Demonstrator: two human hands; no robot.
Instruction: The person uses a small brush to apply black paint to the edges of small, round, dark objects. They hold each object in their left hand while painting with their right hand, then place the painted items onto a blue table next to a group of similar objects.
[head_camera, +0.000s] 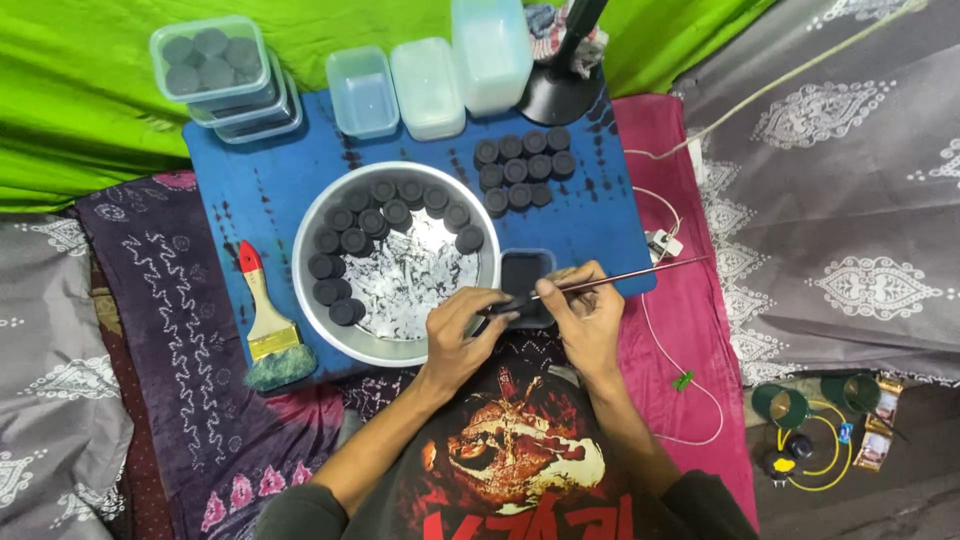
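Seen from above, a left hand (462, 325) pinches a small black disc (505, 305) between thumb and fingertips at the rim of a dull metal bowl (330, 340), while the right hand (588, 312) grips a thin reddish stick (630, 275) against it, over a blue board (590, 220).

A paintbrush (268, 325) with a red-tipped wooden handle lies at the left edge of the blue board (250, 190), its bristles toward the near side. At the far edge stand stacked lidded boxes (225, 80) holding dark discs, three empty plastic tubs (428, 85) and a black lamp base (558, 95). Off to the right, on the grey patterned cloth (850, 200), lie small green rings (780, 405) and a yellow cord (815, 470).
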